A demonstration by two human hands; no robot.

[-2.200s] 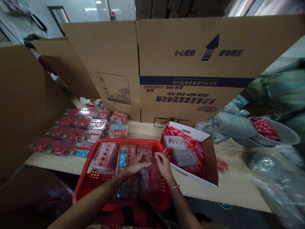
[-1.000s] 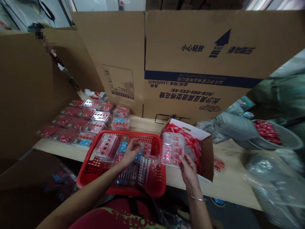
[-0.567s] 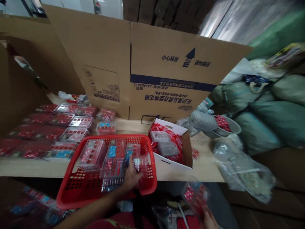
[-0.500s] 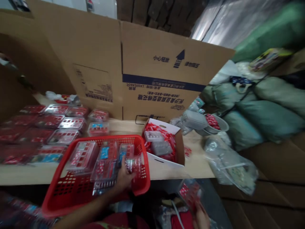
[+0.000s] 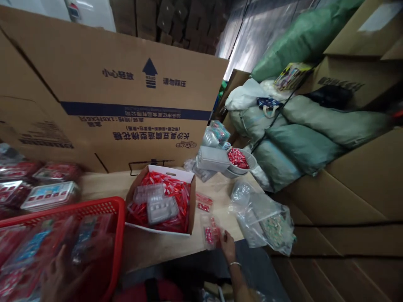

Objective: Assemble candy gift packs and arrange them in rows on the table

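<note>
The right hand (image 5: 227, 244) pinches the right edge of a clear pack (image 5: 210, 233) with red contents, at the near edge of the tabletop (image 5: 151, 249); whether the pack's underside touches the wood, I cannot tell; the left hand (image 5: 59, 270) is blurred inside the red basket (image 5: 120, 228), among filled packs (image 5: 34, 247), and whether its fingers grasp one cannot be told; between basket and held pack stands a white carton (image 5: 184, 176), full of red sticks (image 5: 179, 193), with two clear trays (image 5: 162, 209) lying on top, so it fills the direct way across the table; just beyond the held pack lie small red sachets (image 5: 204, 205); to its right a crumpled clear bag (image 5: 252, 218) hangs over the table's corner, near the right hand; farther back, grey trays (image 5: 213, 159) lean against a grey bowl (image 5: 252, 162) heaped with red-and-white pieces (image 5: 237, 158); a tall cardboard panel (image 5: 157, 94) walls off the rear, stacked packs (image 5: 50, 196) sitting before it at the left; green sacks (image 5: 302, 147) and brown boxes (image 5: 362, 180) crowd the right side.
</note>
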